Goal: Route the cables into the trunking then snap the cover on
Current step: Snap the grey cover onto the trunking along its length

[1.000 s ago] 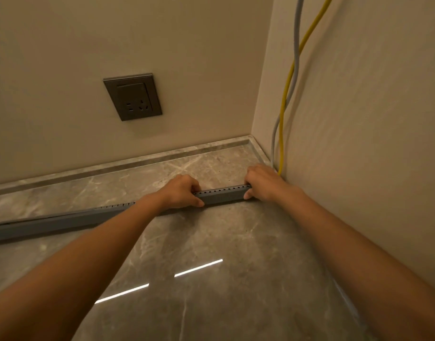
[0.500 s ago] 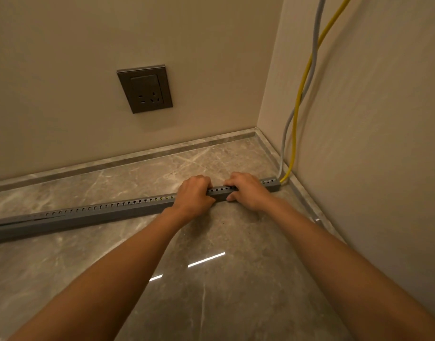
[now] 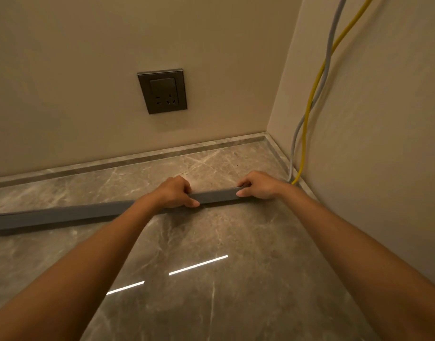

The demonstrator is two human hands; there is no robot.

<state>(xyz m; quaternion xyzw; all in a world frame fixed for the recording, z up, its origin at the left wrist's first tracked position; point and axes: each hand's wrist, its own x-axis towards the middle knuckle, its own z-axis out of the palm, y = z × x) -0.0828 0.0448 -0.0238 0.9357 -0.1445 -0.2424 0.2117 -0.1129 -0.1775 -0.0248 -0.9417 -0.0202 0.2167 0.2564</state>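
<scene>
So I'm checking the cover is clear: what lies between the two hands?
In the head view, only a bare stretch of grey trunking runs between the left hand and right hand; nothing rests on it.

Grey trunking [image 3: 63,215], yellow cable [image 3: 310,104] + pale grey cable [image 3: 331,33], dark grey socket [image 3: 162,91], beige walls [image 3: 76,70], grey-brown marble-veined floor [image 3: 236,242] w/ white streaks
</scene>
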